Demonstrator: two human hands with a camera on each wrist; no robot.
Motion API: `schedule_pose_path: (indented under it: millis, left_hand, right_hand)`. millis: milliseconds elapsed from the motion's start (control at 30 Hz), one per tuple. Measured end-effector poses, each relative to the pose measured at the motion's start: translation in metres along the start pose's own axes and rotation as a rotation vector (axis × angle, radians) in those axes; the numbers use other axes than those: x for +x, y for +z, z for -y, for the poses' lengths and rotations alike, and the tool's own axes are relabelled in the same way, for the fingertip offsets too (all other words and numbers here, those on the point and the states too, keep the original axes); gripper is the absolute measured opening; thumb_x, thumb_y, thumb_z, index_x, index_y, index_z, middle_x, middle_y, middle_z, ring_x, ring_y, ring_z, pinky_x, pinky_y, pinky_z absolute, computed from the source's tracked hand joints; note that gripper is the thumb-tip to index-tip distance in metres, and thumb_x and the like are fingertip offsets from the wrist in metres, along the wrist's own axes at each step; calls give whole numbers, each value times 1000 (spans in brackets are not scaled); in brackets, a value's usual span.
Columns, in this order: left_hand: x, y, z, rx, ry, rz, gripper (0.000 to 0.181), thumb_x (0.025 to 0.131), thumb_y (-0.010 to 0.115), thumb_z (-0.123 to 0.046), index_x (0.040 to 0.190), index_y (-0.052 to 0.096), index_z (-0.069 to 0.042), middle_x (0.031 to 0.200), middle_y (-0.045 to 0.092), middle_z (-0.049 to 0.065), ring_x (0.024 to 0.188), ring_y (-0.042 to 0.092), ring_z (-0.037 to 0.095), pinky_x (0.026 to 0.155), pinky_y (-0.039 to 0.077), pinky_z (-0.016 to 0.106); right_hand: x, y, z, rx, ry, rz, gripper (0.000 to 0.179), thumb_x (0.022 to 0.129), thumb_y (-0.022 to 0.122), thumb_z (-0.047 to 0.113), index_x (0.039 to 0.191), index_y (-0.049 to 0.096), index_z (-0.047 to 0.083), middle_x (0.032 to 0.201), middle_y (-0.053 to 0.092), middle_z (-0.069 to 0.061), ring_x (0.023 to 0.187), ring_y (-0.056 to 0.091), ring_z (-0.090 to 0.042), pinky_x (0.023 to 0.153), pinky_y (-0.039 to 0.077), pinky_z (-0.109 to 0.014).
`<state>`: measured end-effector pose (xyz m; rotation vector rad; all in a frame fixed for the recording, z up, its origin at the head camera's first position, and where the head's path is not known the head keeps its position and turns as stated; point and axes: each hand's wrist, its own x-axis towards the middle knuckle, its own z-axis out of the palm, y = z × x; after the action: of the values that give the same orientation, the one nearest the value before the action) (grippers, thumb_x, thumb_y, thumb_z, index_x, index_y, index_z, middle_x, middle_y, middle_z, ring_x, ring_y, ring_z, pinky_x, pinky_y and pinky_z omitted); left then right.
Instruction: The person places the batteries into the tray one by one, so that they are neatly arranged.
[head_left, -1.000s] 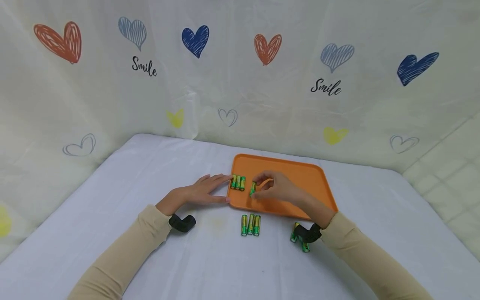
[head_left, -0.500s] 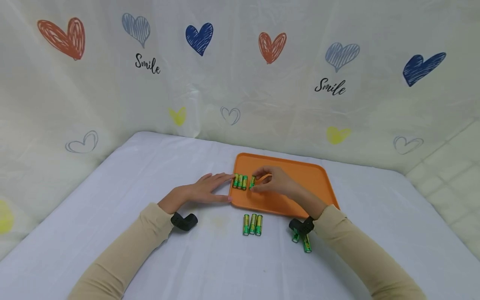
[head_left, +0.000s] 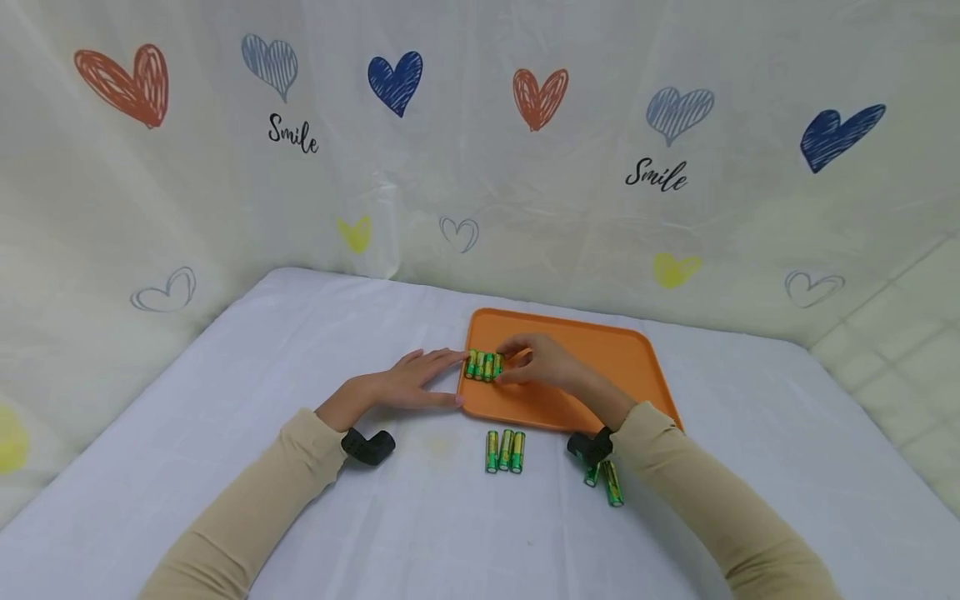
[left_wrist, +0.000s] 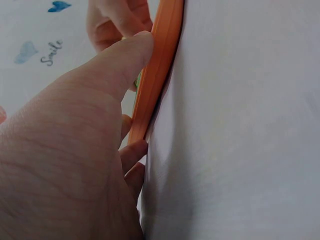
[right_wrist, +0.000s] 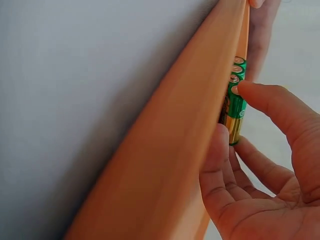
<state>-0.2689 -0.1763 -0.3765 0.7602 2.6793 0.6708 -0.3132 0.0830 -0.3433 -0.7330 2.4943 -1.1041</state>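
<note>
My right hand pinches a green and gold battery end to end between thumb and fingertips, over the orange tray. That battery stands right beside a row of three like batteries at the tray's left end; in the right wrist view their ends line up closely. The fingers of my left hand are stretched out at the tray's left edge. Its thumb touches the rim, as the left wrist view shows.
Three batteries lie side by side on the white cloth in front of the tray. Further right, at least two more batteries lie partly under the black band on my right wrist. A curtain with hearts hangs behind.
My right hand has moved left across the tray with its battery, closing the gap to the row of three. The left hand keeps its place at the tray edge.
</note>
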Motion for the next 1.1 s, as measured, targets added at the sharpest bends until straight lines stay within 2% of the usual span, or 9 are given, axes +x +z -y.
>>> schedule_pose_path:
  millis: [400, 767, 933, 1100]
  left_hand:
    - [1, 1, -1, 3, 1, -10, 83, 93, 53, -60, 158, 17, -25, 162, 18, 6, 150, 11, 24, 120, 0, 50]
    - [1, 1, -5, 9, -1, -10, 83, 92, 53, -60, 158, 17, -25, 163, 18, 6, 150, 11, 23, 120, 0, 50]
    - [0, 0, -7, 4, -3, -7, 83, 93, 53, -60, 158, 17, -24, 163, 18, 6, 150, 10, 23, 120, 0, 50]
    - [-2, 0, -7, -1, -11, -5, 83, 93, 54, -59, 158, 17, -24, 163, 18, 6, 150, 10, 23, 120, -1, 50]
  right_hand:
    - [0, 3, 0, -29, 24, -14, 49, 84, 77, 11, 128, 59, -2, 121, 59, -17, 87, 56, -22, 69, 50, -24]
    - [-5, 1, 0, 4, 27, -6, 57, 83, 78, 12, 132, 53, -2, 122, 55, -19, 95, 58, -27, 76, 52, -28]
    - [-9, 1, 3, 13, 52, 0, 61, 83, 79, 15, 135, 51, -1, 125, 54, -20, 101, 58, -29, 83, 53, -32]
    - [-13, 1, 4, 18, 77, 8, 62, 83, 79, 16, 136, 50, 1, 126, 53, -19, 101, 58, -29, 82, 53, -32]
